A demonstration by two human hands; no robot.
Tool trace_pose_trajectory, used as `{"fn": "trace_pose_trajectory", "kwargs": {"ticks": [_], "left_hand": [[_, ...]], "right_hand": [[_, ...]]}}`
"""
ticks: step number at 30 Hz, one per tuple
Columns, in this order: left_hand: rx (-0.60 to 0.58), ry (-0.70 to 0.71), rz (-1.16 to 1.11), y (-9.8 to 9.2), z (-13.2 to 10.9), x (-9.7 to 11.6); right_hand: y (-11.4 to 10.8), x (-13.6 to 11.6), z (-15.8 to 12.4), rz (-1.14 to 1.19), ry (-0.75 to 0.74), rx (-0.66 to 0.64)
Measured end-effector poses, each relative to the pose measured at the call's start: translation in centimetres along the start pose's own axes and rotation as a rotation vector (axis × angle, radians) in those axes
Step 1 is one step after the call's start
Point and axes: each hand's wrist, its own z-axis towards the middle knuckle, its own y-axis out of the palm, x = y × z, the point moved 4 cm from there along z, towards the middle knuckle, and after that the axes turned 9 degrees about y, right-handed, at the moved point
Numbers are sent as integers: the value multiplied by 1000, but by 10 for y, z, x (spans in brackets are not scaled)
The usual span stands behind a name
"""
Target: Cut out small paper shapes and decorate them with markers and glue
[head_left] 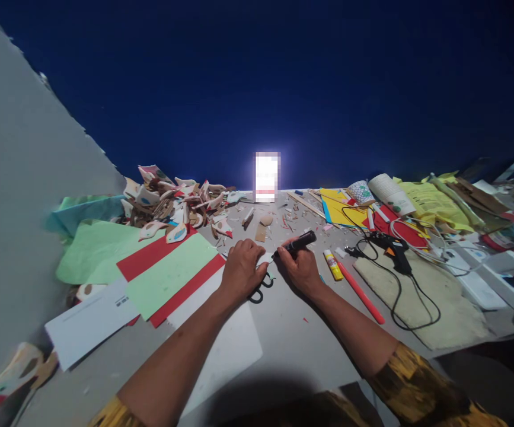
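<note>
My right hand [302,268] is closed around a black marker [305,239], its tip pointing down and left. The tip meets a small white paper piece [265,258] between my hands. My left hand [244,265] has its fingers bent together and pins that piece from the left; its exact outline is partly hidden. Black scissor handles [257,295] stick out beneath my left hand, the blades out of sight. A yellow glue stick [332,265] and a red stick [362,294] lie right of my right hand.
Cut-out bird shapes [176,201] are heaped at the back left. Green and red sheets [168,276] overlap at left. A black glue gun [392,249] with a looping cord, paper cups [390,193] and a power strip [474,279] occupy the right. A bright screen [267,175] stands behind.
</note>
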Motion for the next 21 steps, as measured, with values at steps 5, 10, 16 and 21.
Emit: {"fn": "trace_pose_trajectory", "kwargs": {"ticks": [5,10,16,21], "left_hand": [[-10,-7,-2,-1,0,1],[-16,-17,-14,-2,0,2],[-18,-8,-7,-1,1,1],[-29,-10,1,-2,1,1]], "right_hand": [[1,0,0,-6,-3,1],[1,2,1,-24,3,2],[1,2,1,-24,-11,-4],[0,1,2,-12,5,-12]]}}
